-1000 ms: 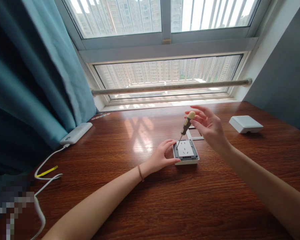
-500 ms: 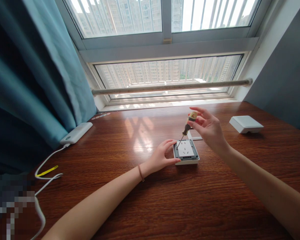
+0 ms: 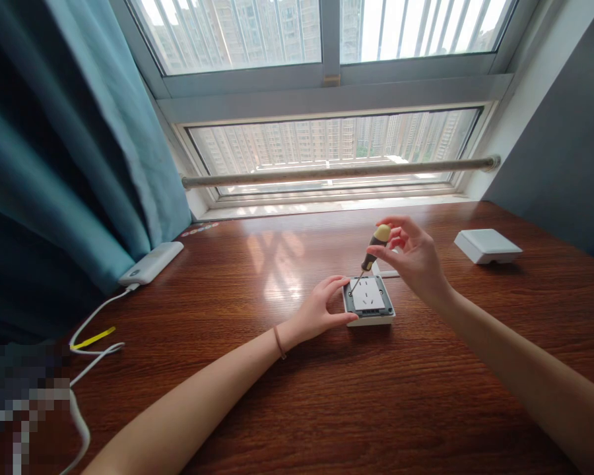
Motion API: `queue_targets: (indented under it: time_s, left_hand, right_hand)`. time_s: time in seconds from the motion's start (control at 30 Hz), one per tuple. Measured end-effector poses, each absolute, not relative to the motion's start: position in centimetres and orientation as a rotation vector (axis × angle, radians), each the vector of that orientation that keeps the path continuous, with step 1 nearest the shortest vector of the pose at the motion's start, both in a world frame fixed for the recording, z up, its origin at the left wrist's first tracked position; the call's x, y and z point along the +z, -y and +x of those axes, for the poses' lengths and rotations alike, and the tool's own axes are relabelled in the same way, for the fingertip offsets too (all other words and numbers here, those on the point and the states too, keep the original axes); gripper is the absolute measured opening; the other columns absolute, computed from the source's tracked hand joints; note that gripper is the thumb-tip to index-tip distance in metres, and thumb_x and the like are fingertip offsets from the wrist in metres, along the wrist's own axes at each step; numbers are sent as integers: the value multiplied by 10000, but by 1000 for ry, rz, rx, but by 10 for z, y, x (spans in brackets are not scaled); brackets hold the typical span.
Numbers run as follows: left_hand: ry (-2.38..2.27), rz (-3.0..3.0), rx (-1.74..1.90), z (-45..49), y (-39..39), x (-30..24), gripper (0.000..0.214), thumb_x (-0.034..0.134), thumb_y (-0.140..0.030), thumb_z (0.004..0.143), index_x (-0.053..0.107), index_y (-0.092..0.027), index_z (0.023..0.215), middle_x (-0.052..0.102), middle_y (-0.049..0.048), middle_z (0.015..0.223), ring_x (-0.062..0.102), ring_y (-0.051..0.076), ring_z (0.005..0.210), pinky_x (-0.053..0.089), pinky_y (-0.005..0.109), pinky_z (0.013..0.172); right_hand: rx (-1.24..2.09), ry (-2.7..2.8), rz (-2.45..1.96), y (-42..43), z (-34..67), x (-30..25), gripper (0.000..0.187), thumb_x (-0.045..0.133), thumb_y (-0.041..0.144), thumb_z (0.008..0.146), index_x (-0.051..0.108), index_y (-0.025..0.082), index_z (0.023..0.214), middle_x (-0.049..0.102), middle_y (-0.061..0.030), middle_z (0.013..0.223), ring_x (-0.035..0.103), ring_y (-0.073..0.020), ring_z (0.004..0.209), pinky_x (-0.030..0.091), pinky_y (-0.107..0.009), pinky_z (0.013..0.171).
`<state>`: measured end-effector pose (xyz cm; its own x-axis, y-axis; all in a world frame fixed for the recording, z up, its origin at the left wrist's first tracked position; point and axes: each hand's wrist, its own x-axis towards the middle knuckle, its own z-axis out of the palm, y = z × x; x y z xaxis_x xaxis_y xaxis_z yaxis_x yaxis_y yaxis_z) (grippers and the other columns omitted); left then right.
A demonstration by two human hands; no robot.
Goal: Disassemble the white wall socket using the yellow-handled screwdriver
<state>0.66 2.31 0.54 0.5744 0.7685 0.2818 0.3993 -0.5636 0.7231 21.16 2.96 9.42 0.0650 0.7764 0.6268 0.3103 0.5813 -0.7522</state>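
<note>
A white wall socket (image 3: 367,294) with a grey mounting frame sits on its white box on the wooden table. My left hand (image 3: 323,306) grips the box from its left side, thumb at the near edge and fingers at the far left corner. In my right hand (image 3: 413,252) is a screwdriver (image 3: 371,254) with a dark and yellow handle, pinched between thumb and fingers. Its shaft slants down to the left, and the tip meets the screw spot on the left of the socket's frame. Behind the socket lies a white cover frame (image 3: 389,272), partly hidden by my right hand.
Another white box (image 3: 488,245) stands at the right of the table (image 3: 277,396). At the left lie a white power bank (image 3: 152,262), its white cable (image 3: 86,310) and a yellow strip (image 3: 95,338), near the blue curtain (image 3: 143,165). A rail (image 3: 336,173) crosses the window.
The screwdriver's handle has turned in my right hand, whose fingers have shifted around it. The tip stays at the same spot, and my left hand and the socket have not moved.
</note>
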Motion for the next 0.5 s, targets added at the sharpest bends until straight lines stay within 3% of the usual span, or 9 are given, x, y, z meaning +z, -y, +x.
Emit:
queue_targets:
  time_s: [0.13,0.3,0.4,0.5]
  left_hand:
    - [-925,2198,787,7,-23,5,672,683,-447,704,430,-229,1287,424,96,1347,416,249,1244,321,397,1079]
    - [-928,2205,787,7,-23,5,672,682,-447,706,427,-233,1290,421,98,1349,413,249,1246,319,402,1079]
    - [-927,2210,787,7,-24,5,676,683,-444,705,425,-232,1293,418,99,1351,412,247,1247,316,401,1082]
    - [-936,2212,786,7,-24,4,683,684,-450,703,425,-229,1295,413,104,1355,404,251,1254,311,405,1085]
  right_hand:
    - [480,1516,-938,-27,212,96,365,757,296,632,591,229,950,597,13,819,547,-120,673,464,-291,658]
    - [777,1542,-773,-19,211,105,380,605,231,789,487,226,1150,645,-55,1036,603,-176,936,475,-355,814]
    - [825,1559,-759,-18,209,106,284,547,240,828,505,209,1106,627,-82,1111,580,-187,1019,457,-374,866]
    - [703,1547,-845,-22,209,101,315,626,290,773,526,224,1064,630,-55,1046,591,-184,956,474,-363,832]
